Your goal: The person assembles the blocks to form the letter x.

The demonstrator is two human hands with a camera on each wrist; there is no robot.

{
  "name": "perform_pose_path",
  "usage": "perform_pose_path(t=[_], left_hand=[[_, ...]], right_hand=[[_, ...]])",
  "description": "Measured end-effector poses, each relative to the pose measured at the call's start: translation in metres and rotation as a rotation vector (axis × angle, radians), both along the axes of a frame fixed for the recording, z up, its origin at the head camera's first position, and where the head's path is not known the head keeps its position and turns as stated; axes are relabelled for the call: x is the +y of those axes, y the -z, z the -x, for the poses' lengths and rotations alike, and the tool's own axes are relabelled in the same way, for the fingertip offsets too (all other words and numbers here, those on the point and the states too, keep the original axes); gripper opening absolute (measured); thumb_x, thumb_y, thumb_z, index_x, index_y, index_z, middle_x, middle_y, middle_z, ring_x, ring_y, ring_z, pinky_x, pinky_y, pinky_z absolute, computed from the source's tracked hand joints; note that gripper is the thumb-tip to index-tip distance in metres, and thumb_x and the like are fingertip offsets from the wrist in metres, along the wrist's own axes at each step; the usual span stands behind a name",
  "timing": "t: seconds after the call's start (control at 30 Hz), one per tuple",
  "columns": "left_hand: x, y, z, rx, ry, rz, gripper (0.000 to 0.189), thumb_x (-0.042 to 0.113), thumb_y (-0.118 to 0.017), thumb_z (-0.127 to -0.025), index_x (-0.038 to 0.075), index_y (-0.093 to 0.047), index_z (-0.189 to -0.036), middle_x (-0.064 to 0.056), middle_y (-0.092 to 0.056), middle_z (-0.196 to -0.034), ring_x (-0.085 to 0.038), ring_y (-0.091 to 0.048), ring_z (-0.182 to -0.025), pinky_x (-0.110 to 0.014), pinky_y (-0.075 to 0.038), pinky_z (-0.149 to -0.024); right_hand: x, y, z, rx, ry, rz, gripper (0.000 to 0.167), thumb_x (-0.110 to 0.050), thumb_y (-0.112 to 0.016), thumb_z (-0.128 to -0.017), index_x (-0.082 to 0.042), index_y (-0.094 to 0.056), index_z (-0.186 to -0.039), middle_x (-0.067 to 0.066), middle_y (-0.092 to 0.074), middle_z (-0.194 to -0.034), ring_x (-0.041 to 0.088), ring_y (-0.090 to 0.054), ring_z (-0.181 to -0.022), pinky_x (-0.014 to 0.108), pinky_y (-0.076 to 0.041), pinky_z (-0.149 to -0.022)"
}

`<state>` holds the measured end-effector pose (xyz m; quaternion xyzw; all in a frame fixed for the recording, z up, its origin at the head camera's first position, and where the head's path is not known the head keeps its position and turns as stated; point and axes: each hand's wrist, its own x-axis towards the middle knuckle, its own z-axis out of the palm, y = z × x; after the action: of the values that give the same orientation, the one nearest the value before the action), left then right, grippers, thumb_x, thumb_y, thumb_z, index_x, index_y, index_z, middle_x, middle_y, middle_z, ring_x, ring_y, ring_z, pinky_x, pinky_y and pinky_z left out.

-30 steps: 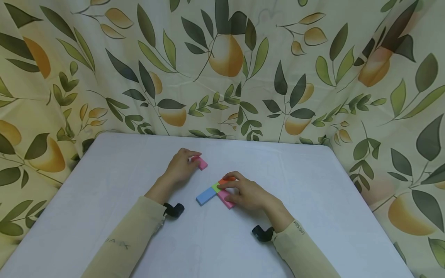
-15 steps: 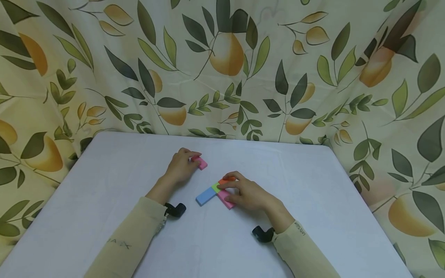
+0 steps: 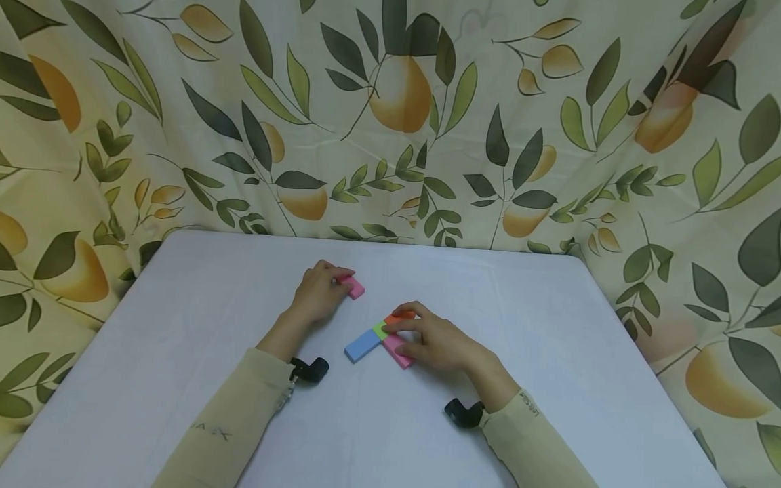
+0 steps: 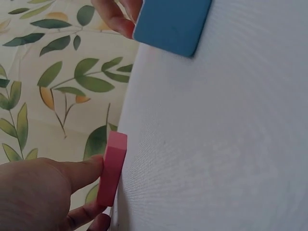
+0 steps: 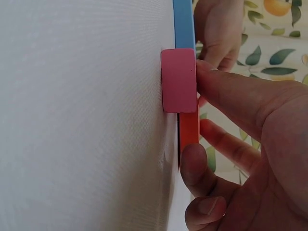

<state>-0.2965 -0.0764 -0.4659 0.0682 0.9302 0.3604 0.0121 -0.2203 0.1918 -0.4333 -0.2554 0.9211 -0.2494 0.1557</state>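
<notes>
My left hand pinches a pink block between thumb and fingers, farther back on the white table. The left wrist view shows the thumb against this pink block. My right hand rests with spread fingers on a joined group of flat blocks. Its thumb touches a second pink block, and other fingertips lie on the green block and the orange block. A blue block extends from the green one toward the front left, with no finger on it. Part of the orange block is hidden under fingers.
A white cloth covers the table. Behind it and along both sides hangs a curtain with fruit and leaf prints. A small black camera is strapped at the left wrist, another black camera at the right.
The head view has shifted very slightly. Both hands and all the blocks keep their places.
</notes>
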Motion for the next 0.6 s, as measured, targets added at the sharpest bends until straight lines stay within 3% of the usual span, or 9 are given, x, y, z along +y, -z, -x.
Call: perform_pose_path(t=[0.13, 0.37, 0.6], left_hand=[[-0.0011, -0.0002, -0.0011, 0.006, 0.006, 0.002, 0.035, 0.031, -0.068, -0.100, 0.027, -0.070, -0.135, -0.010, -0.057, -0.131, -0.030, -0.052, -0.117, -0.045, -0.047, -0.091], [-0.0030, 0.0008, -0.0009, 0.009, 0.011, 0.000, 0.034, 0.031, -0.069, -0.100, 0.026, -0.071, -0.133, -0.008, -0.058, -0.127, -0.029, -0.052, -0.114, -0.043, -0.046, -0.090], [-0.0023, 0.0018, -0.0002, 0.024, 0.023, 0.004, 0.033, 0.030, -0.070, -0.099, 0.025, -0.072, -0.132, -0.009, -0.060, -0.127, -0.031, -0.054, -0.115, -0.044, -0.047, -0.091]], right_hand=[[0.0003, 0.0007, 0.0002, 0.000, -0.001, 0.001, 0.039, -0.030, -0.072, -0.098, -0.034, -0.068, -0.136, -0.004, -0.042, -0.155, 0.017, -0.057, -0.099, 0.037, -0.048, -0.088], [-0.0003, 0.0002, 0.0001, 0.011, -0.003, -0.004, 0.039, -0.031, -0.072, -0.098, -0.035, -0.068, -0.137, -0.005, -0.043, -0.156, 0.023, -0.057, -0.122, 0.048, -0.049, -0.104], [0.0000, -0.0017, -0.0012, -0.005, 0.005, -0.001, 0.038, -0.032, -0.072, -0.098, -0.034, -0.068, -0.136, -0.004, -0.042, -0.156, 0.025, -0.057, -0.120, 0.049, -0.049, -0.103]])
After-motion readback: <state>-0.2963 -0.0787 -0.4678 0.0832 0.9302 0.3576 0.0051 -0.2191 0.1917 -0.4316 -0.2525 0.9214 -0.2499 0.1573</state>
